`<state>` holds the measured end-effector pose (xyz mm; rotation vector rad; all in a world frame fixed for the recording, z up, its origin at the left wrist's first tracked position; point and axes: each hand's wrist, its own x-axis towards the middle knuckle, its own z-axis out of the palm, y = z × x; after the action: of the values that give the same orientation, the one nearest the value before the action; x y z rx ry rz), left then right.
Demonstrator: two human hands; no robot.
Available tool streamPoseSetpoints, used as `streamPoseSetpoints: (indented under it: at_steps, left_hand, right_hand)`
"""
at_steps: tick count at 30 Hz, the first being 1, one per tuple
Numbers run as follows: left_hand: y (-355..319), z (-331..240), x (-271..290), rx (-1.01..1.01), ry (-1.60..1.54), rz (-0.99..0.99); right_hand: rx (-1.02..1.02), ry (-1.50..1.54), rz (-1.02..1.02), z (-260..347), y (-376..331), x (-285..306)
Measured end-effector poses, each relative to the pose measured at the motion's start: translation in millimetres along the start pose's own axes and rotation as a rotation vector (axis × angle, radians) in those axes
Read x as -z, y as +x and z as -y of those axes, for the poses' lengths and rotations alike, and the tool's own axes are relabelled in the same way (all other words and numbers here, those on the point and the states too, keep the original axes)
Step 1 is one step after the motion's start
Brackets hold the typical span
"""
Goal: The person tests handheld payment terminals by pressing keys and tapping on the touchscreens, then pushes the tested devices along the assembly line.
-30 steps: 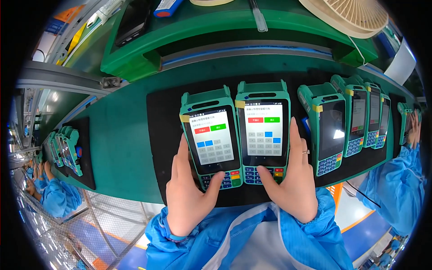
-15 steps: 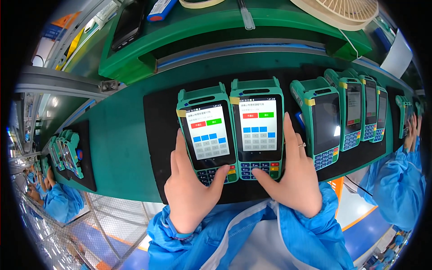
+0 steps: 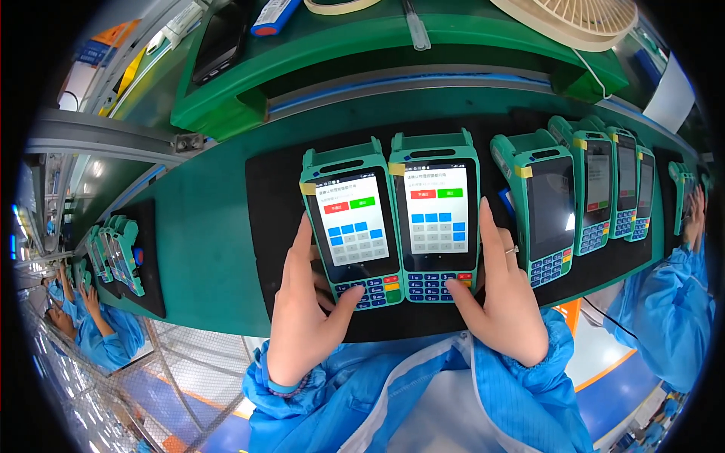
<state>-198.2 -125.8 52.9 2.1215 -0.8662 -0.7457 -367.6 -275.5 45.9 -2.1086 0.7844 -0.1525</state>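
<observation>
Two green handheld payment terminals stand side by side in front of me, with lit screens showing blue and grey tiles plus a red and a green button. My left hand (image 3: 306, 321) holds the left terminal (image 3: 353, 219), fingers along its left edge and thumb on the upper keypad keys. Around the right edge of the right terminal (image 3: 438, 226) curl the fingers of my right hand (image 3: 510, 313), its thumb on the keypad's right-hand part. Both hands are closed about the outer sides. Yellow tape marks each terminal's upper left corner.
Several more terminals (image 3: 545, 215) stand at the right on black mat (image 3: 291, 291). Others (image 3: 117, 257) sit at the far left. A green shelf (image 3: 332, 87) crosses the back, bearing a phone (image 3: 220, 45) and a fan (image 3: 574, 19). Co-workers in blue sleeves (image 3: 664, 317) work on both sides.
My left thumb has shifted left across its keypad, and my right thumb has slid right across the other. Each screen shows one more blue tile.
</observation>
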Motion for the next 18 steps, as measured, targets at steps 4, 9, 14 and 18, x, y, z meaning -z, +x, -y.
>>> streamPoseSetpoints:
  at_steps: [4,9,14,18]
  left_hand:
    - [1,2,-3,0.024,0.080,0.000]
    - [-2,-11,-10,-0.039,0.320,-0.081]
    - [0,-21,-23,-0.068,0.415,-0.162]
    - [0,-16,-14,-0.087,0.342,-0.089]
  right_hand:
    - [0.005,-0.137,-0.012,5,1,1]
    - [-0.022,-0.194,-0.045,10,5,-7]
    - [-0.064,-0.182,-0.100,14,6,-15]
    - [-0.047,-0.223,-0.124,10,5,-11]
